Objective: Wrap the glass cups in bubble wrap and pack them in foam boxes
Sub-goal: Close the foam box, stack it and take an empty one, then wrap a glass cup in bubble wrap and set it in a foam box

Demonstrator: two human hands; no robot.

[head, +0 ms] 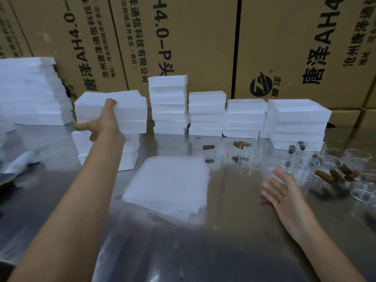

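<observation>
On foam boxes (122, 110), left hand (101, 123) fingers (110, 102) gripping

Printed cartons (195, 37) behind; metal table (234, 231).

Place was warehouse packing station: wall of big printed cardboard cartons (193, 37) behind steel worktable (234, 231), stacks of white foam boxes (205, 112) in row, bubble wrap sheets (168, 186), many glass cups (305, 165) laid out.
</observation>
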